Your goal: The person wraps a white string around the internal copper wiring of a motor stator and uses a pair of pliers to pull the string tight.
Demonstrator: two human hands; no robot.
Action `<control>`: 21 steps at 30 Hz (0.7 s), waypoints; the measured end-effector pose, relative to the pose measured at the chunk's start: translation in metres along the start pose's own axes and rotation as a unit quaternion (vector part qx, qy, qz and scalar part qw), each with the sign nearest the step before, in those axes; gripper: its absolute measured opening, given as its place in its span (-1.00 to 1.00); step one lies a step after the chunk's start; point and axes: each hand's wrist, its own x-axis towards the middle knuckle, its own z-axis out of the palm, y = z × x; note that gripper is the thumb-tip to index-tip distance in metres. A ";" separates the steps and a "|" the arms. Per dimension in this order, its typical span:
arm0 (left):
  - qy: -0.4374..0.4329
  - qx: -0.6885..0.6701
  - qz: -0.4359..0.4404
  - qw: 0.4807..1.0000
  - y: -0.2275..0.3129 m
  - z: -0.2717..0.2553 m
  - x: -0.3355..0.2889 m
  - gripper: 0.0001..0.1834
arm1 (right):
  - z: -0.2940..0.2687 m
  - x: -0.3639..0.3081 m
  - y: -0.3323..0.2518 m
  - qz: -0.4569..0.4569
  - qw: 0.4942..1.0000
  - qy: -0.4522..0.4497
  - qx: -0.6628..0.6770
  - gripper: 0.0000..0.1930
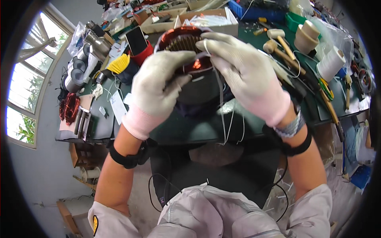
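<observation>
A motor stator with a dark cylindrical body and copper windings round its upper rim stands upright at the table's middle. My left hand, in a white glove, grips its near left side, fingers over the rim and thumb against the body. My gloved right hand is at the rim's right side, fingers bent round a thin white cord. The cord runs by the windings, and its loose ends hang down in front of the table edge. The right fingertips partly hide the stator's opening.
Mallets, a white thread spool and beige tape rolls lie to the right. On the left are a red holder with a phone, a yellow brush-like thing and copper coils. Open boxes stand behind.
</observation>
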 end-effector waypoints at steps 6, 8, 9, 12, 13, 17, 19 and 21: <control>-0.042 -0.016 -0.060 0.997 0.004 -0.006 -0.006 -0.60 | 0.004 -0.006 -0.006 0.021 0.993 -0.091 -0.068 -0.75; -0.044 -0.051 -0.064 0.996 0.002 -0.010 -0.008 -0.61 | 0.005 -0.003 -0.011 0.010 0.988 -0.102 -0.111 -0.75; -0.057 -0.058 -0.082 0.993 0.001 -0.013 -0.008 -0.61 | 0.006 -0.003 -0.009 0.011 0.988 -0.112 -0.103 -0.75; -0.063 -0.076 -0.070 0.993 -0.005 -0.015 -0.007 -0.58 | 0.002 -0.004 -0.013 0.011 0.989 -0.112 -0.094 -0.74; -0.074 -0.116 -0.097 0.986 -0.007 -0.015 -0.006 -0.56 | -0.002 -0.008 -0.020 0.027 0.991 -0.101 -0.080 -0.73; -0.094 -0.127 -0.102 0.982 -0.006 -0.022 -0.005 -0.50 | -0.042 -0.039 -0.077 0.070 0.998 0.000 0.009 -0.69; -0.097 -0.123 -0.070 0.985 -0.008 -0.021 -0.001 -0.47 | -0.052 -0.051 -0.083 0.153 0.988 0.009 0.012 -0.67; -0.111 -0.089 -0.055 0.988 -0.006 -0.026 0.002 -0.46 | -0.035 -0.064 -0.058 0.275 0.961 -0.026 -0.015 -0.63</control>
